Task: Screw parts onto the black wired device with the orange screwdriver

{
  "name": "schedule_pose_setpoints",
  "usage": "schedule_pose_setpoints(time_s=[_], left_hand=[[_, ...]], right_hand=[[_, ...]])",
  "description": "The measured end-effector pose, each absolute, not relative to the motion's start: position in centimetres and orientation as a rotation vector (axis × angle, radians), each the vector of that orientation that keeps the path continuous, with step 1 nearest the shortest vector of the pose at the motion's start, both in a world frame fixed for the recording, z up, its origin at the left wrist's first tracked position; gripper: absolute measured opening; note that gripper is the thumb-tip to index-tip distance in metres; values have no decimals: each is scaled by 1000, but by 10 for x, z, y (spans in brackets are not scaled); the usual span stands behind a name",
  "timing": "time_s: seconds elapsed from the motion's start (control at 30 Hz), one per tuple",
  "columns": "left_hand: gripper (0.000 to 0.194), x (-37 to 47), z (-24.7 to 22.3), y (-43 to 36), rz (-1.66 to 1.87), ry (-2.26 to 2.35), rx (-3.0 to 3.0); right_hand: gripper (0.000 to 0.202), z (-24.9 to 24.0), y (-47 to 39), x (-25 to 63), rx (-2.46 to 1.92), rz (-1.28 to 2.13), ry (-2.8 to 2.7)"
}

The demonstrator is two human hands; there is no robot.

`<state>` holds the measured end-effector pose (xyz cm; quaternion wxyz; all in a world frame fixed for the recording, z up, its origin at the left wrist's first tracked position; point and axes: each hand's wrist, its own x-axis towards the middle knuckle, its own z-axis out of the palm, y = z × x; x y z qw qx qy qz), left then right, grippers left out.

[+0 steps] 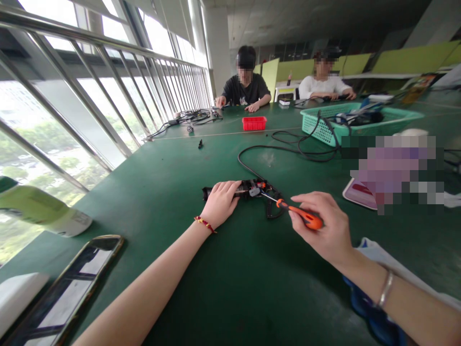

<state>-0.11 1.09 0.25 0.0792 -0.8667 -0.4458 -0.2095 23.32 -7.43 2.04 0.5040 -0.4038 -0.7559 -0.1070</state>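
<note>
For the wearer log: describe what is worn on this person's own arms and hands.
Both forearms are bare, with no sleeves or gloves in view. The left hand has a thin red cord bracelet with small gold-coloured beads at the wrist. The right hand has a slim silver-coloured bangle round the wrist. No rings or watch are visible.

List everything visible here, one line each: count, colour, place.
device: one, black, table centre, cable attached
screwdriver: one, orange handle, tip at the device
cable: one, black, looping toward the basket
basket: one, teal, right
tray: one, red, mid-table
phone: one, dark, near left
table: one, green
people: two, seated at far end
left hand: on the device
right hand: fingers around the screwdriver
</note>
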Motion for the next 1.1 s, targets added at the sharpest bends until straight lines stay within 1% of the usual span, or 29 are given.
schedule_pose_setpoints(time_s=[0.07, 0.17, 0.23, 0.4, 0.43, 0.57, 0.6, 0.73, 0.8, 0.9, 0.93, 1.03, 1.1], left_hand=[[38, -1, 2, 11, -627, -1332, -2595], [38, -1, 1, 12, -623, -1333, -2597], [37, -2, 1, 12, -623, -1329, -2597], [38, -2, 1, 12, -627, -1326, -2591], [38, -2, 1, 12, -628, -1327, -2592], [37, -1, 1, 12, -639, -1325, -2597], [37, -1, 1, 12, -642, -1324, -2599], [38, -1, 1, 12, -650, -1329, -2603], [38, -1, 1, 12, -644, -1333, -2604], [38, -1, 1, 11, -637, -1333, -2604], [38, -1, 1, 11, -635, -1334, -2604], [38, -1, 1, 11, -639, -1333, -2605], [38, -2, 2, 11, -643, -1334, -2605]], right_hand=[[23, 21, -74, 232, -986, -246, -1833], [36, 20, -74, 232, -955, -243, -1752], [40, 19, -74, 233, -937, -241, -1725], [24, 19, -74, 234, -979, -243, -1824], [26, 18, -74, 234, -985, -236, -1815], [41, 17, -74, 234, -949, -210, -1723], [40, 18, -74, 234, -943, -214, -1729], [24, 20, -74, 234, -962, -251, -1832], [26, 21, -74, 233, -945, -269, -1821], [36, 21, -74, 233, -905, -281, -1763], [35, 21, -73, 233, -902, -277, -1771], [24, 22, -74, 233, -930, -260, -1841], [22, 22, -74, 233, -939, -256, -1836]])
